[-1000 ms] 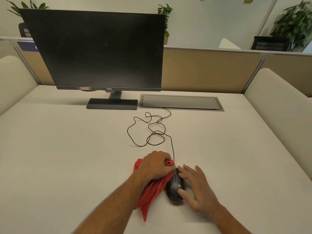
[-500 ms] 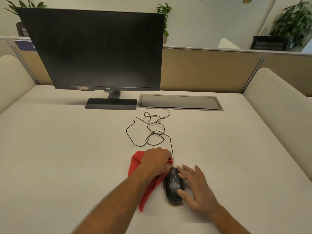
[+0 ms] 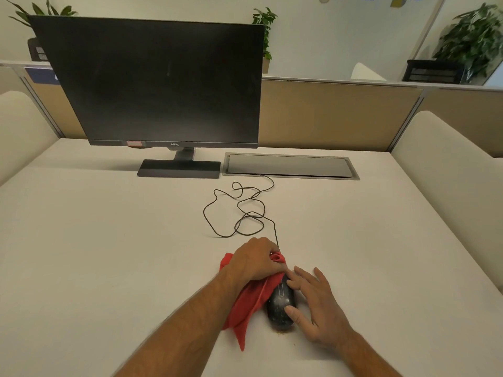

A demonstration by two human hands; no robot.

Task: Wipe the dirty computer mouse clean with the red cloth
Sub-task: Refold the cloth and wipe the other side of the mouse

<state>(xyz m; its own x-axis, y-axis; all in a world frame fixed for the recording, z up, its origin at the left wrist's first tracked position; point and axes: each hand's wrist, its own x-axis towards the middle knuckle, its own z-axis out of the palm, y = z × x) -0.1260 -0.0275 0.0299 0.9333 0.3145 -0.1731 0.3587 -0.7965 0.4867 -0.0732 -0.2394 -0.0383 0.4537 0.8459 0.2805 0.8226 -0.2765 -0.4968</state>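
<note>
One white desk [image 3: 109, 268] carries everything. Dark monitor [image 3: 152, 83] on its stand at rear left; grey cable hatch [image 3: 291, 165] beside the stand. Thin black cable [image 3: 239, 210] loops from hatch to mouse. Left hand [image 3: 253, 263] clenched around bunched red cloth [image 3: 247, 308], pressing it against mouse's front left. Right hand [image 3: 318, 303] fingers spread, thumb on mouse's right flank. Black mouse [image 3: 280, 306] near desk's front edge, speckled with dirt. Small crumbs [image 3: 283, 332] just behind it.

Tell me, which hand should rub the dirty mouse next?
The left hand, probably. It already grips the red cloth bunched against the mouse. The right hand rests its thumb and fingers on the mouse, steadying it.
</note>
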